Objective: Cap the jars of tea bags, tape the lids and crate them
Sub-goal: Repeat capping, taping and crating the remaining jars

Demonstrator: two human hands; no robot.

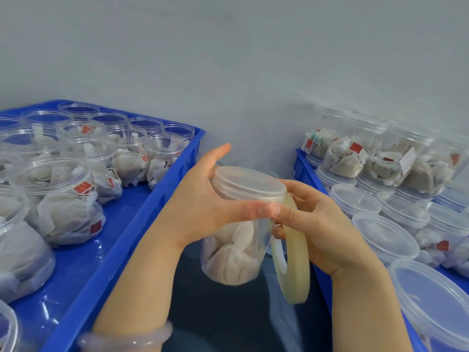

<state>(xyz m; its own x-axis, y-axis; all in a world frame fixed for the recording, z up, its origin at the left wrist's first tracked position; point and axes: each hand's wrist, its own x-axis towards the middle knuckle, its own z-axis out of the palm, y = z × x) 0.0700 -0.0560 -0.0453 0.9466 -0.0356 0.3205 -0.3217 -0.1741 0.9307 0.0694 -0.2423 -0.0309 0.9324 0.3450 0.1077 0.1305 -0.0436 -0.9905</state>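
Nearest to us is a pale bracelet [127, 339] on our left wrist, at the low edge of the view. The biggest thing is the blue left crate [142, 224], full of open jars [61, 194] with tea bags inside; they wait for lids. On the other side is the right crate [304, 168], where capped jars [385, 237] stand upright, and some more lie on their sides on top at the far end.

Between the two crates, in the air, we hold the jar [233, 252] that is in work. Our left hand [203, 199] is curled round its upper part, just under the lid [248, 184], we think to keep it from turning. Our right hand [312, 219] grips the tape roll [297, 270], which hangs beside the jar. Its thumb meets the left thumb at the lid's edge, probably to press the tape end on the seam; the tape itself is too clear to see. So the lid is on, and the taping seems to be at its start.

The right crate is crowded, so a free place for this jar may be hard to find, and the hanging roll could knock the near jars.
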